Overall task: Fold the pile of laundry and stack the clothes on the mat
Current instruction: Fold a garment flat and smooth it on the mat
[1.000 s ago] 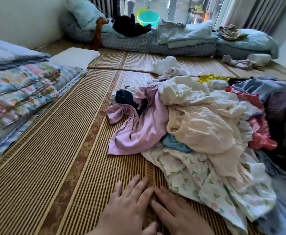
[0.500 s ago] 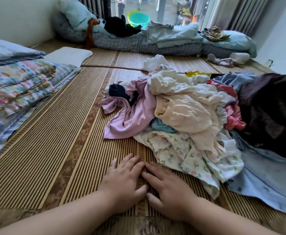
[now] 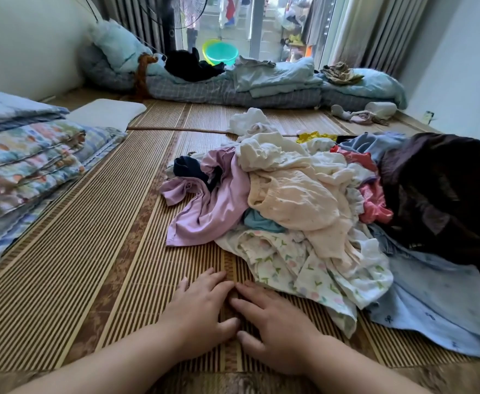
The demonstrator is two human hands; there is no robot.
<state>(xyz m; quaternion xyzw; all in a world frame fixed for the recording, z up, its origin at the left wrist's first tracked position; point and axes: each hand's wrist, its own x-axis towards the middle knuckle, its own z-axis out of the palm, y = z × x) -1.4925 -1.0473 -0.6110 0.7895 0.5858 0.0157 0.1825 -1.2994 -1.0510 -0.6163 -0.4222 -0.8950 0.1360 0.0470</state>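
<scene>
A loose pile of laundry lies on the striped bamboo mat, right of centre. A lilac garment spills out at its left, a cream one sits on top, a white floral one is nearest me, and a dark garment and a pale blue one lie at the right. My left hand and my right hand rest flat on the mat side by side, fingers spread, holding nothing, just short of the floral garment.
Folded patterned quilts are stacked along the left edge, with a white pillow behind them. Rolled bedding lines the far side under the window. A thin stick lies across the mat beyond the pile.
The view has tilted up and back, so my forearms now show. Both hands stay flat on the mat in the same spot. The pile has not moved.
</scene>
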